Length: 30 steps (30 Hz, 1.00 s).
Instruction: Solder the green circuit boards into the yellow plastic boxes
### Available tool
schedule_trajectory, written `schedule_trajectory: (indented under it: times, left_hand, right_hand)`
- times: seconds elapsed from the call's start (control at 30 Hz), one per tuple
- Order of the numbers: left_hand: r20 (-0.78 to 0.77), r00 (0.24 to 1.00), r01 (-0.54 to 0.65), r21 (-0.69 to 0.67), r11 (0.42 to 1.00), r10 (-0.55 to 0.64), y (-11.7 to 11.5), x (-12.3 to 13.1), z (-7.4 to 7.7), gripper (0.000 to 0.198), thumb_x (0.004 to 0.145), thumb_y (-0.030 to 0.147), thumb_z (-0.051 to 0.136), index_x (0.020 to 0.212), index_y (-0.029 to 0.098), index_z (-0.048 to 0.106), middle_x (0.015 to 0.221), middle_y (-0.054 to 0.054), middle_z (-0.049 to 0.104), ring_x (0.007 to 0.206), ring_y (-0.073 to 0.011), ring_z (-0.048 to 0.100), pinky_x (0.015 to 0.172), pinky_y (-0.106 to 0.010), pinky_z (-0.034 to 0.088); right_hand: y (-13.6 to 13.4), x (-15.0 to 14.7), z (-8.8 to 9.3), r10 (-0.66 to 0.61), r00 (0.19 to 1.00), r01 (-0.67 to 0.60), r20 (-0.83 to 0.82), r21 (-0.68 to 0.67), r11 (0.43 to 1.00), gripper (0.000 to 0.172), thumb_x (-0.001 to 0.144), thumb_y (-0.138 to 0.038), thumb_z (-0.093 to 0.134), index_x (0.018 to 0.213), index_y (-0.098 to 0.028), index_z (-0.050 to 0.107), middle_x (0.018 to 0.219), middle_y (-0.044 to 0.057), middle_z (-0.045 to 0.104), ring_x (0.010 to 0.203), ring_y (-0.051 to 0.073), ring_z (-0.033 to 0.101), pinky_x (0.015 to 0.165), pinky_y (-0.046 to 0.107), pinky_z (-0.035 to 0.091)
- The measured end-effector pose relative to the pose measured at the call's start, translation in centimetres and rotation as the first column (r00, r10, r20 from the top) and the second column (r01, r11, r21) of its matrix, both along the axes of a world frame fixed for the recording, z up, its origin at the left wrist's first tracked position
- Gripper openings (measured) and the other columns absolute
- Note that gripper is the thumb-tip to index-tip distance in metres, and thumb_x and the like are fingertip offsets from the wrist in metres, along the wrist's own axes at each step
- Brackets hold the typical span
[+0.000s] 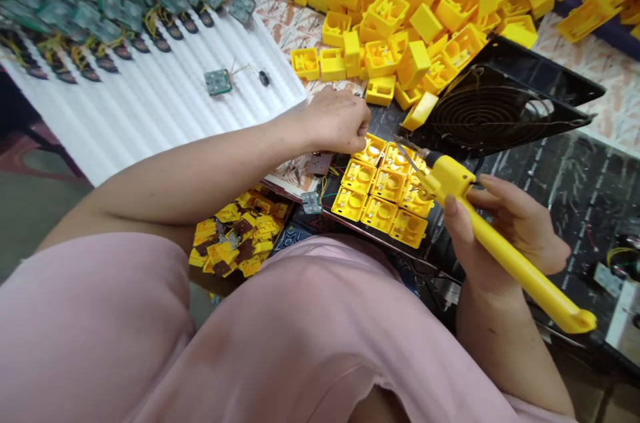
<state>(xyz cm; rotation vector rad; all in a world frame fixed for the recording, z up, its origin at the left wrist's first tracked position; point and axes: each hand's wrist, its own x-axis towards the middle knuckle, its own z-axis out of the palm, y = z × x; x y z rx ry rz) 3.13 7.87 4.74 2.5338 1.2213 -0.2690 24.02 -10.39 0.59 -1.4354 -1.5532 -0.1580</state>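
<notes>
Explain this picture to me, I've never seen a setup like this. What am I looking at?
This view comes from a camera worn on a person's head, looking down at their own hands. The right hand holds what looks like a yellow soldering iron. The left hand rests just above a tray-like block of yellow plastic housings. Beyond lie a loose heap of yellow housings, a black fan, and small circuit boards with wires on a white ribbed sheet.
</notes>
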Motion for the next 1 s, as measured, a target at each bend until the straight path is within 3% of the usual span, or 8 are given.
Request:
schedule_trajectory:
  times: [0.2, 0.27, 0.37, 0.53, 0.67, 0.87, 0.93, 1.0]
  left_hand:
    - [0.038, 0.999, -0.011, 0.015, 1.0, 0.011, 0.3, -0.6, 0.9, 0.031, 0.084, 0.028, 0.064, 0.11, 0.019, 0.077, 0.117, -0.008, 0.075, 0.117, -0.0317, 0.067, 0.102, -0.04, 0.048]
    - [0.12, 0.992, -0.04, 0.073, 0.997, 0.031, 0.7, -2.6, 2.0, 0.034, 0.091, 0.031, 0.058, 0.118, 0.018, 0.075, 0.129, -0.009, 0.07, 0.122, -0.0295, 0.064, 0.109, -0.042, 0.045]
    - [0.112, 0.993, 0.018, 0.11, 0.994, -0.03, 0.9, -7.2, 3.1, 0.034, 0.096, 0.031, 0.046, 0.108, 0.019, 0.075, 0.133, -0.009, 0.069, 0.125, -0.0284, 0.059, 0.117, -0.05, 0.04]
    - [0.068, 0.96, 0.269, 0.032, 0.963, -0.271, -0.6, -12.7, 1.1, 0.04, 0.099, 0.028, 0.031, 0.104, 0.025, 0.071, 0.16, 0.0, 0.053, 0.154, -0.0252, 0.037, 0.131, -0.052, 0.018]
    - [0.101, 0.942, 0.323, -0.005, 0.947, -0.32, -0.9, -12.6, -1.0, 0.043, 0.103, 0.032, 0.024, 0.094, 0.025, 0.065, 0.162, 0.003, 0.051, 0.158, -0.0193, 0.034, 0.135, -0.045, 0.007]
    - [0.129, 0.927, 0.334, 0.136, 0.933, -0.351, 0.5, -12.1, -0.6, 0.05, 0.104, 0.042, 0.018, 0.108, 0.025, 0.065, 0.136, -0.005, 0.072, 0.127, -0.0207, 0.063, 0.124, -0.044, 0.034]
    - [0.122, 0.943, 0.289, 0.154, 0.945, -0.308, 0.6, -12.3, -0.4, 0.051, 0.102, 0.044, 0.02, 0.121, 0.025, 0.064, 0.14, -0.005, 0.07, 0.132, -0.022, 0.059, 0.123, -0.045, 0.035]
    - [0.098, 0.954, 0.268, 0.152, 0.952, -0.284, 0.4, -12.4, -0.5, 0.055, 0.102, 0.047, 0.021, 0.128, 0.023, 0.063, 0.155, -0.004, 0.058, 0.149, -0.0256, 0.043, 0.128, -0.049, 0.026]
  right_hand:
    - [-0.1, 0.3, -0.3, 0.013, 1.0, -0.012, -0.026, 0.034, 0.999, 0.048, 0.075, -0.024, 0.089, 0.121, -0.028, 0.076, 0.091, 0.002, 0.08, 0.067, 0.019, 0.075, 0.07, 0.028, 0.063]
    - [-0.2, 0.5, -0.3, 0.011, 1.0, -0.01, -0.024, 0.035, 0.999, 0.049, 0.073, -0.022, 0.09, 0.12, -0.027, 0.077, 0.088, 0.002, 0.08, 0.065, 0.019, 0.075, 0.067, 0.028, 0.063]
    - [-0.5, 0.9, -0.3, 0.006, 1.0, -0.005, -0.022, 0.054, 0.999, 0.051, 0.07, -0.019, 0.091, 0.119, -0.027, 0.078, 0.086, 0.003, 0.08, 0.064, 0.019, 0.074, 0.065, 0.027, 0.062]
    - [-0.5, 0.9, -0.4, -0.005, 1.0, 0.004, 0.018, 0.056, 0.998, 0.045, 0.073, -0.022, 0.089, 0.117, -0.025, 0.078, 0.085, 0.003, 0.08, 0.064, 0.021, 0.075, 0.064, 0.03, 0.063]
    - [-0.4, 0.2, -0.3, 0.001, 1.0, -0.002, 0.022, 0.073, 0.997, 0.041, 0.076, -0.023, 0.088, 0.115, -0.024, 0.078, 0.084, 0.004, 0.079, 0.062, 0.019, 0.073, 0.064, 0.029, 0.062]
    - [-1.6, 0.5, 0.4, -0.008, 1.0, 0.007, 0.024, 0.057, 0.998, 0.046, 0.075, -0.02, 0.087, 0.12, -0.026, 0.077, 0.084, 0.003, 0.079, 0.061, 0.018, 0.073, 0.062, 0.026, 0.06]
    - [-1.8, 0.8, 0.4, -0.032, 0.999, 0.03, 0.012, 0.082, 0.996, 0.047, 0.073, -0.022, 0.088, 0.118, -0.027, 0.078, 0.081, 0.002, 0.079, 0.055, 0.017, 0.07, 0.053, 0.025, 0.056]
    - [-1.8, 1.0, 0.3, -0.03, 1.0, 0.03, 0.001, 0.095, 0.995, 0.046, 0.071, -0.024, 0.089, 0.116, -0.028, 0.079, 0.078, 0.0, 0.079, 0.052, 0.017, 0.069, 0.045, 0.024, 0.051]
